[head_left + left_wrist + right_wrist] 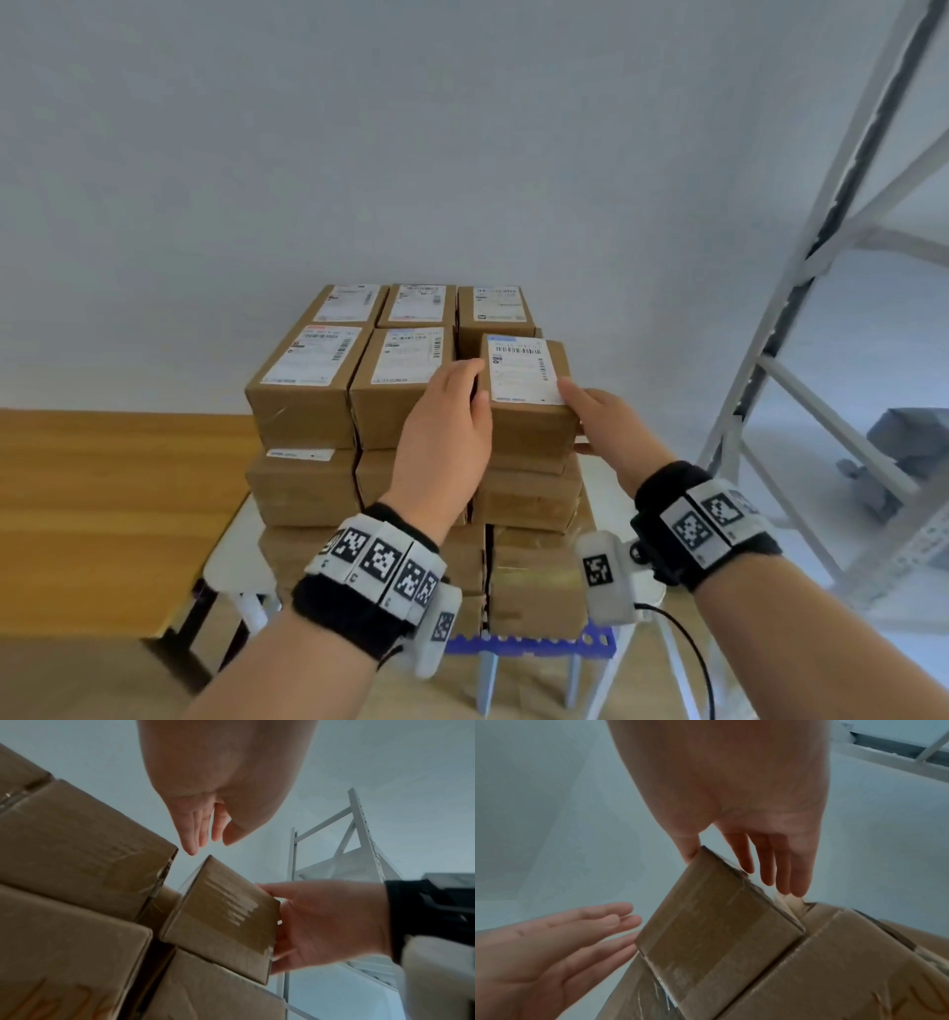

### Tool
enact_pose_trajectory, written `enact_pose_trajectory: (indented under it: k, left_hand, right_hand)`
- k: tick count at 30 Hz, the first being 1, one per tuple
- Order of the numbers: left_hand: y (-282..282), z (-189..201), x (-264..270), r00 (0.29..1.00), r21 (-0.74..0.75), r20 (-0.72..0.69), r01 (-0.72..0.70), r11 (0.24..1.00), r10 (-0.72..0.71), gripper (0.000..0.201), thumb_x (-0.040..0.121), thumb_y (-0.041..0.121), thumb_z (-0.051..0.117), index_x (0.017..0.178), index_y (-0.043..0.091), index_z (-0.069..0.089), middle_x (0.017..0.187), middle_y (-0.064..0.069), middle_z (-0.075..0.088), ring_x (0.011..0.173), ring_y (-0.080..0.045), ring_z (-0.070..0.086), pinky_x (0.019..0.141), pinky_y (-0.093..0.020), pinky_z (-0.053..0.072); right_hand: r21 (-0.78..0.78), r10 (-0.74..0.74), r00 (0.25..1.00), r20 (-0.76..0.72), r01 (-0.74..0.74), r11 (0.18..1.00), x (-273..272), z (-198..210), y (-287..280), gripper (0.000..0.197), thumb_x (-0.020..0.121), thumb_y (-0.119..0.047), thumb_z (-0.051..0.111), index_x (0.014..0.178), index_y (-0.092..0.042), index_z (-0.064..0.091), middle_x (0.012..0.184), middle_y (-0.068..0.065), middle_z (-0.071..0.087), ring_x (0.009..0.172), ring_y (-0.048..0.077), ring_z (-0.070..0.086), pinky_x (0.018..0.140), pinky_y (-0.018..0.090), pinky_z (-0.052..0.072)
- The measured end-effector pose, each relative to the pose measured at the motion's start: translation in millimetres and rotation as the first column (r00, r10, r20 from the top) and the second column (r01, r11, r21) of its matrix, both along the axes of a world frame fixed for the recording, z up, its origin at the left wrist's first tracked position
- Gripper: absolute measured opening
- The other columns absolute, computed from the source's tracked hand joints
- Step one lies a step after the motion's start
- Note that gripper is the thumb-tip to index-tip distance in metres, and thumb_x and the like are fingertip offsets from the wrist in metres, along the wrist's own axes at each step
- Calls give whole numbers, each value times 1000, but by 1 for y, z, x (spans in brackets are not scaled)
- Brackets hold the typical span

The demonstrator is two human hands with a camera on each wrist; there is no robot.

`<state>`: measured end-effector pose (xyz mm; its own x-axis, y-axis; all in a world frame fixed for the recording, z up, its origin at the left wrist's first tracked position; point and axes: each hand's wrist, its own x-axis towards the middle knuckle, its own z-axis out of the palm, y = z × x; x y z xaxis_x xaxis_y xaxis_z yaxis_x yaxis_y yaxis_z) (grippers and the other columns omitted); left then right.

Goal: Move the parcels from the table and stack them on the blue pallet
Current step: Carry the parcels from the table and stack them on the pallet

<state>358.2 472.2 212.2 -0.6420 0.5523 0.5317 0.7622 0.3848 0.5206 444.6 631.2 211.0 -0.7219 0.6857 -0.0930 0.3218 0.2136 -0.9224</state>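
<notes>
A brown parcel (526,390) with a white label sits at the front right of the top layer of stacked parcels (308,401) on the blue pallet (539,642). My left hand (452,411) lies flat against its left side with straight fingers. In the left wrist view the left hand (203,821) points at the parcel's (223,914) upper corner. My right hand (595,416) is at its right side. In the right wrist view that hand's (757,841) thumb touches the parcel's (718,933) corner, and its straight fingers run along the side.
A wooden table (102,488) stands to the left of the stack. A white metal shelf rack (821,308) rises at the right, with a grey object (904,437) behind it. The pallet rests on a white stand (226,565). A plain wall is behind.
</notes>
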Motion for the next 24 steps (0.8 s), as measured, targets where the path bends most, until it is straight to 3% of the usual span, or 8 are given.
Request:
enact_pose_trajectory:
  k: [3,6,9,12,19,24]
  left_hand:
    - [-8,9,-13,995,22,-86,-53,998,54,35,102,16,46,136,15,53,139,2,52,126,-10,49,100,-16,36]
    - [-11,12,-30,989,-40,-79,-129,991,126,38,102,17,44,140,15,48,146,1,46,135,-14,42,107,-25,35]
    - [-14,6,-44,988,-167,-38,-156,974,152,44,104,26,40,147,16,41,153,0,39,141,-16,35,114,-31,30]
    - [-17,-1,-49,991,-240,-48,-131,962,123,40,104,29,39,140,13,48,143,-3,49,135,-19,40,113,-33,30]
    - [-17,0,-52,993,-191,-8,-115,975,116,34,104,27,41,132,14,55,132,-1,55,128,-16,43,111,-33,31]
    - [-15,-1,-52,994,-157,12,-107,982,110,34,103,32,42,127,15,57,126,1,57,124,-15,43,113,-40,33]
  right_hand:
    - [-14,-68,997,-40,68,998,2,-3,2,40,102,-54,30,99,-24,56,98,-8,59,93,10,55,101,39,44]
    - [-16,-68,998,8,68,998,3,-14,2,54,100,-60,24,126,-24,55,121,0,59,114,21,54,108,45,39]
    - [-34,-14,1000,26,15,999,-2,-21,1,48,101,-57,21,121,-32,55,128,5,60,119,27,56,106,50,43]
    - [-147,-70,998,4,69,987,-6,-24,1,65,97,-66,24,132,-23,57,129,6,62,120,26,56,107,49,43]
    - [-135,-69,997,-17,66,989,-16,-23,5,68,94,-69,24,123,-21,62,123,3,66,117,23,59,108,48,42]
    - [-112,-66,998,14,68,991,-22,-33,9,75,90,-73,24,135,-23,56,130,4,62,120,25,56,108,49,42]
